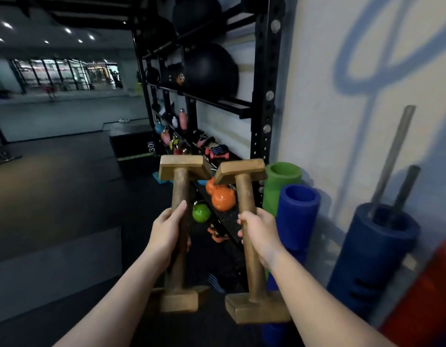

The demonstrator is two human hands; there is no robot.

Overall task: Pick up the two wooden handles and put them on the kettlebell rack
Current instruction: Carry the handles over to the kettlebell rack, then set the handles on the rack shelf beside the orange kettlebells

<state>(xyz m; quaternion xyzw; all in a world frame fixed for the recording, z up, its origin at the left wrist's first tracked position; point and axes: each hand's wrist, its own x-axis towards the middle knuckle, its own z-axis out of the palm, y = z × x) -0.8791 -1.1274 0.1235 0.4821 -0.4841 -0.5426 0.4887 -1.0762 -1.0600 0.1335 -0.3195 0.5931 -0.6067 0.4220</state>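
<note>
I hold two wooden handles upright in front of me, each a round bar with a flat block at both ends. My left hand (168, 231) grips the bar of the left wooden handle (180, 186). My right hand (259, 234) grips the bar of the right wooden handle (245, 191). Their top blocks nearly touch. Behind them stands the black kettlebell rack (263, 101), its low shelf (227, 217) carrying orange kettlebells (223, 197) and a green kettlebell (201, 212). My hands and the handles hide part of that shelf.
Black balls (209, 68) fill the rack's upper shelves. Green (282, 184) and blue foam rollers (298, 216) stand right of the rack against the wall, beside a dark blue holder with bars (374, 249). A black plyo box (133, 144) sits left of the rack on dark floor.
</note>
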